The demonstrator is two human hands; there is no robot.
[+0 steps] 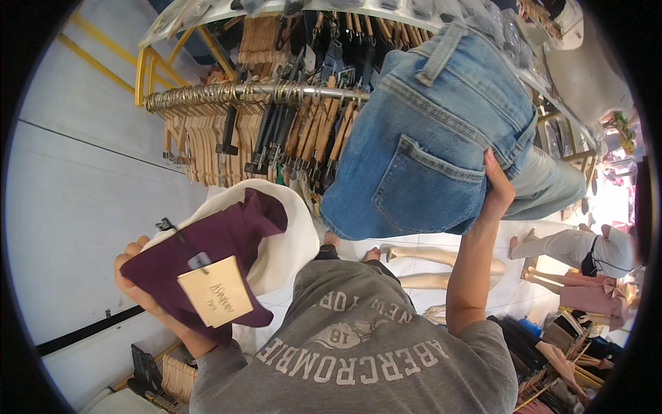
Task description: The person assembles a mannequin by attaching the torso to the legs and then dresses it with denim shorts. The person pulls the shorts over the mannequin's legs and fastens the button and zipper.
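My left hand (133,259) grips a dark purple garment (207,248) together with a white piece of cloth (295,227) behind it. A cream paper tag (216,292) bearing writing hangs from the purple cloth on a black cord with a small clear plastic piece. On the other side, my right hand (496,191) holds up a folded pair of blue denim jeans (414,155), thumb over the edge beside the back pocket. Pale denim cloth (548,181) shows behind that hand; whether it belongs to the same jeans I cannot tell.
Ahead, a metal rail (258,90) carries many wooden hangers (207,145) and black clip hangers (269,134). Bare mannequin legs (439,256) lie over the white tiled floor. Clothed mannequins (605,253) stand at right. More garments (538,357) and hangers (178,375) flank me below.
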